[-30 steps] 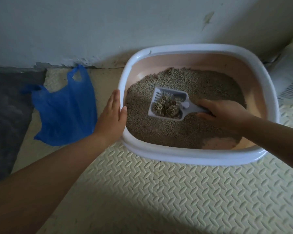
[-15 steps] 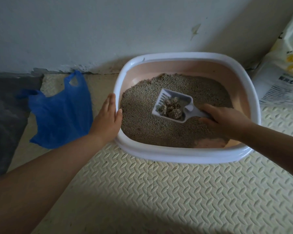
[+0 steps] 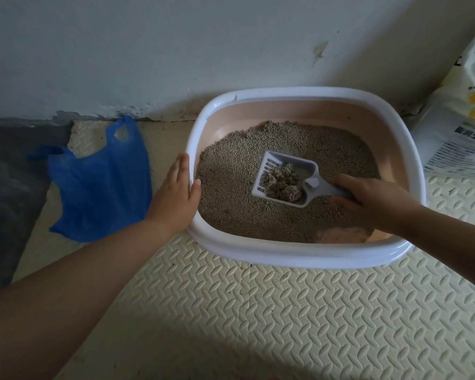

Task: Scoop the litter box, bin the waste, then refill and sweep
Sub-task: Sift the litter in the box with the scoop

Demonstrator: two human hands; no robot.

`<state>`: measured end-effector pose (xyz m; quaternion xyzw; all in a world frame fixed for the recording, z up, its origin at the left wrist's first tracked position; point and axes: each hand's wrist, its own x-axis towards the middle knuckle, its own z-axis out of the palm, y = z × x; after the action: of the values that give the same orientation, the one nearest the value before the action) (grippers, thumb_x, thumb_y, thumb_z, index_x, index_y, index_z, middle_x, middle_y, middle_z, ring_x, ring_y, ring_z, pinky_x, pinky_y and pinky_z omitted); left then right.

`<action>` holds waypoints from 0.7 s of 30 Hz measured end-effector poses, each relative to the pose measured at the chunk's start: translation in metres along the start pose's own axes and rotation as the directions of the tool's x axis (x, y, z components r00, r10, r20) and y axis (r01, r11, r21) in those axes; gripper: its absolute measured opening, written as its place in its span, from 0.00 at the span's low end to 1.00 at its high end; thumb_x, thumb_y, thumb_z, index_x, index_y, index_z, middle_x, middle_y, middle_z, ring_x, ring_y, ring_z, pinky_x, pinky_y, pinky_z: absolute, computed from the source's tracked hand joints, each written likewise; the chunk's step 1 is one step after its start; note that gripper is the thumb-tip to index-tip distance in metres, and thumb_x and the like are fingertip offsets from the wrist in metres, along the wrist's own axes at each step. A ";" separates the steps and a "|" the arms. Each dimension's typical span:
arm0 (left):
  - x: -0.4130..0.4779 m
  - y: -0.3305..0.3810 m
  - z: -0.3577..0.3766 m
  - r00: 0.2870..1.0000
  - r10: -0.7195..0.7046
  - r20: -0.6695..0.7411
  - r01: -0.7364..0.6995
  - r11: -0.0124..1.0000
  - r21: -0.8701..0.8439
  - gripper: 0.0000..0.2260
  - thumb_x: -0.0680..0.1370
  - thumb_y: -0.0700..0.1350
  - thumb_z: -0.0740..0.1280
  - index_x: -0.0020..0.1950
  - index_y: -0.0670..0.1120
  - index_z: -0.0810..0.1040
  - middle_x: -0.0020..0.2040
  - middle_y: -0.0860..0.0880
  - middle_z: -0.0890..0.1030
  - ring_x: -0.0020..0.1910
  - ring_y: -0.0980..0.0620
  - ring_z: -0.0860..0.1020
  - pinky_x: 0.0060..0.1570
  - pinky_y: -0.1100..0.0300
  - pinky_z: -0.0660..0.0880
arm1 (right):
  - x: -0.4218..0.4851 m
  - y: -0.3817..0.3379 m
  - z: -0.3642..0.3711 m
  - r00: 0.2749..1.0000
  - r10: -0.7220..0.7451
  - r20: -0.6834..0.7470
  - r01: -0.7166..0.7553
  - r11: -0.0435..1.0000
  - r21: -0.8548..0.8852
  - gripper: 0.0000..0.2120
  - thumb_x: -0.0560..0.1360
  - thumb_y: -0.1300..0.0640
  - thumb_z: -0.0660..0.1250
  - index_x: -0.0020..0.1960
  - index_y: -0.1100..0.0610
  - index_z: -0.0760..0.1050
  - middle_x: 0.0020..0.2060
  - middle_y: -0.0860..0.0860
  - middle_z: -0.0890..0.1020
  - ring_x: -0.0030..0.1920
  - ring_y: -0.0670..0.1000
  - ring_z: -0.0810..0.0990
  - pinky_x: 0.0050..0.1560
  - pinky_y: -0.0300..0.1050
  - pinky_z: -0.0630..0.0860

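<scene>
Several clumps (image 3: 282,183) lie heaped in the scoop (image 3: 303,168), which sits about level near the middle of the box (image 3: 285,260), at the litter (image 3: 231,193); whether it rests on the grains or is lifted clear is hard to tell. The clumps look crumbly and light, likely to break or roll off if the scoop tips, so it probably wants carrying flat. The scoop itself seems to be stiff, light plastic, best taken by its handle. The right hand (image 3: 373,200) does just that, its fingers curled round the handle from the near right. The left hand (image 3: 176,200) lies flat with its fingers straight and together on the box's left rim, the thumb over the inner edge. It grips nothing and seems only to steady the box, which, loaded with litter, is probably heavy. A limp blue bag (image 3: 99,187) lies on the floor just left of that hand, and a sack (image 3: 455,127) stands at the right.
</scene>
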<state>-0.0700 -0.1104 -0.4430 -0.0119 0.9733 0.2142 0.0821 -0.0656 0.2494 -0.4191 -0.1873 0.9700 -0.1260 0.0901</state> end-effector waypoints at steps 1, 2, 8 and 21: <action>0.000 0.000 0.000 1.000 -0.001 -0.001 0.001 1.000 -0.005 0.27 0.83 0.51 0.50 0.79 0.48 0.43 0.79 0.49 0.44 0.77 0.48 0.51 0.71 0.48 0.59 | -0.001 -0.001 0.000 1.000 0.013 -0.001 -0.013 1.000 0.013 0.13 0.77 0.47 0.61 0.59 0.51 0.71 0.41 0.51 0.81 0.41 0.56 0.80 0.38 0.46 0.71; 0.000 0.000 0.000 1.000 -0.002 -0.003 0.002 1.000 -0.012 0.27 0.83 0.51 0.50 0.79 0.48 0.42 0.79 0.50 0.44 0.77 0.49 0.50 0.71 0.48 0.58 | -0.002 -0.001 0.001 1.000 0.019 -0.005 -0.019 1.000 0.019 0.13 0.77 0.47 0.61 0.60 0.51 0.71 0.41 0.51 0.81 0.41 0.56 0.80 0.38 0.46 0.71; -0.001 0.000 0.000 1.000 -0.008 0.000 0.008 1.000 -0.026 0.27 0.83 0.51 0.49 0.79 0.49 0.42 0.79 0.51 0.44 0.77 0.50 0.49 0.71 0.49 0.57 | -0.001 -0.006 0.000 0.999 0.042 -0.009 -0.042 0.999 0.024 0.14 0.77 0.48 0.62 0.59 0.52 0.71 0.36 0.49 0.76 0.36 0.55 0.76 0.37 0.46 0.69; 0.000 -0.001 0.003 1.000 -0.004 -0.027 0.002 0.998 -0.055 0.27 0.83 0.50 0.51 0.79 0.49 0.43 0.79 0.52 0.45 0.77 0.49 0.53 0.70 0.49 0.60 | 0.020 -0.006 -0.003 0.972 0.232 -0.019 -0.229 0.968 0.102 0.07 0.78 0.50 0.61 0.47 0.53 0.69 0.30 0.49 0.74 0.30 0.51 0.73 0.33 0.48 0.70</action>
<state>-0.0697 -0.1104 -0.4460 -0.0187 0.9680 0.2405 0.0688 -0.0824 0.2368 -0.4168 -0.0665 0.9790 -0.1657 0.0982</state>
